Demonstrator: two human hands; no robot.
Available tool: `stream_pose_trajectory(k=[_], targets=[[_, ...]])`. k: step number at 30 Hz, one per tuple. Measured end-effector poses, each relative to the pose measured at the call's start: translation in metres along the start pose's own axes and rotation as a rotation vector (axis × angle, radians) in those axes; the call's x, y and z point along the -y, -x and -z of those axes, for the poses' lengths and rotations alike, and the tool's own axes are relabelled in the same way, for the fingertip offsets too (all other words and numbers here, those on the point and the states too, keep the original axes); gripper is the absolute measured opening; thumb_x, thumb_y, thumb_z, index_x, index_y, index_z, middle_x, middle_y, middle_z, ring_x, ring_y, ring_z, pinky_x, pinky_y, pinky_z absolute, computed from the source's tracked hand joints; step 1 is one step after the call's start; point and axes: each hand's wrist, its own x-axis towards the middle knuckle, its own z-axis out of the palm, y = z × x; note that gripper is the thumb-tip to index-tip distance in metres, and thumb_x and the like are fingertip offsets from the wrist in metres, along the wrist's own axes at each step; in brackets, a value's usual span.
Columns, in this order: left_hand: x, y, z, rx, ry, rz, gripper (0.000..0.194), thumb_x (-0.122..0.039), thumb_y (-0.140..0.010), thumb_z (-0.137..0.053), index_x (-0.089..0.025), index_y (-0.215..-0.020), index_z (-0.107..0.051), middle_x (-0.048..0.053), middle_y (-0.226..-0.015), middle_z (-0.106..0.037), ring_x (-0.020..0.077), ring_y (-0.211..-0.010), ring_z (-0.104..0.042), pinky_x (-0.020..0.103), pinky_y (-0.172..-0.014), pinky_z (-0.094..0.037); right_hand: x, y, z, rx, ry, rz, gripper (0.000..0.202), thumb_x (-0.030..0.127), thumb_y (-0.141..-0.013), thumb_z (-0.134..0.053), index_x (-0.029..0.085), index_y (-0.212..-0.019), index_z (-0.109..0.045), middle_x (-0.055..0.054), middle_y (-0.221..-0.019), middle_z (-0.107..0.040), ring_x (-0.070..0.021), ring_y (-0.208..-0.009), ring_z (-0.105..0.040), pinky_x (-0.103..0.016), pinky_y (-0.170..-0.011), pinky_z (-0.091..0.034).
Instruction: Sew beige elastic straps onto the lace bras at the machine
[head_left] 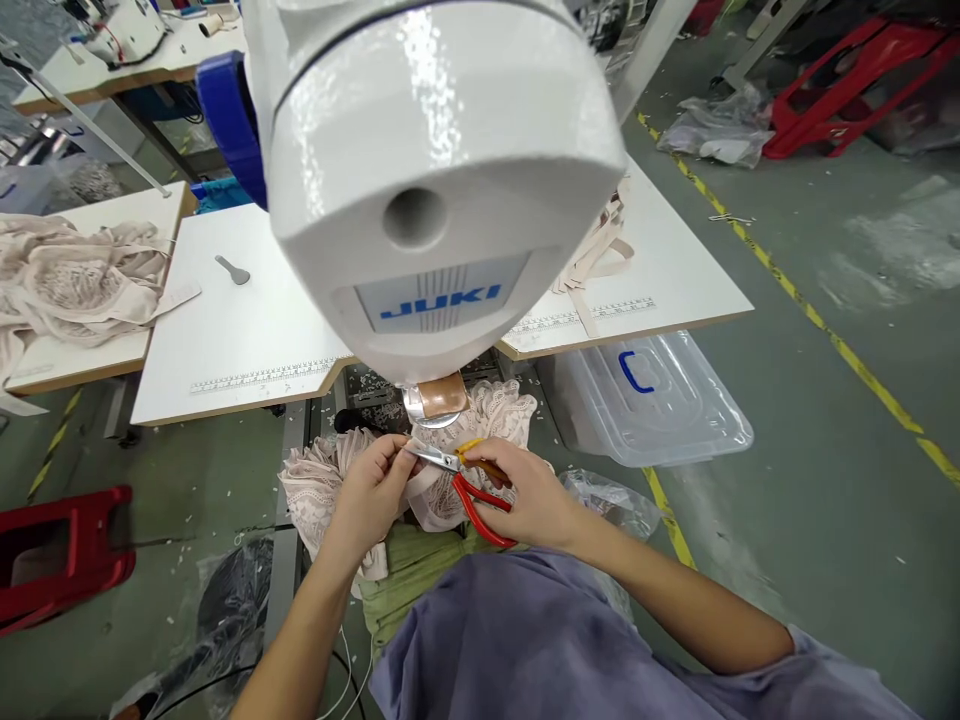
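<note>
Left hand (375,490) pinches a pale band (426,480) between thumb and fingers; right hand (529,500) grips the scissors (436,457) by their red and yellow handles, blades at the left fingertips. Lace cloth (506,410) lies bunched around, between sewing machine (450,120) and lap. Judgement: hold the band taut, snip with the tips only, thumb and loose folds clear of the blades. Writing: "JUKI", blue, on the machine's front; ruler scales (270,375) on the white tabletop (202,300), figures too small to read.
</note>
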Motion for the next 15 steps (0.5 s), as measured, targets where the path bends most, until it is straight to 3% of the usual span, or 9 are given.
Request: stream_pose_trajectory(k=[7, 15], targets=[[-0.002, 0.003, 0.011, -0.036, 0.098, 0.056, 0.036, -0.051, -0.094, -0.052, -0.02, -0.079, -0.061, -0.002, -0.07, -0.053, 0.0116, -0.061, -0.043, 0.023, -0.056, -0.033, -0.006, 0.003, 0.008, -0.026, 0.005, 0.015, 0.046, 0.027, -0.076, -0.068, 0.025, -0.118, -0.05, -0.01, -0.114, -0.064, -0.0191, -0.078, -0.061, -0.034, -0.067, -0.051], [0.0, -0.001, 0.008, 0.011, 0.051, 0.028, 0.031, -0.048, -0.094, -0.051, -0.019, -0.088, -0.064, -0.001, -0.072, -0.055, 0.0127, -0.063, -0.046, 0.023, -0.057, -0.035, -0.003, -0.006, -0.009, -0.02, -0.045, 0.006, 0.045, 0.032, -0.077, -0.071, 0.024, -0.118, -0.054, -0.009, -0.113, -0.066, -0.0193, -0.08, -0.063, -0.034, -0.07, -0.051]])
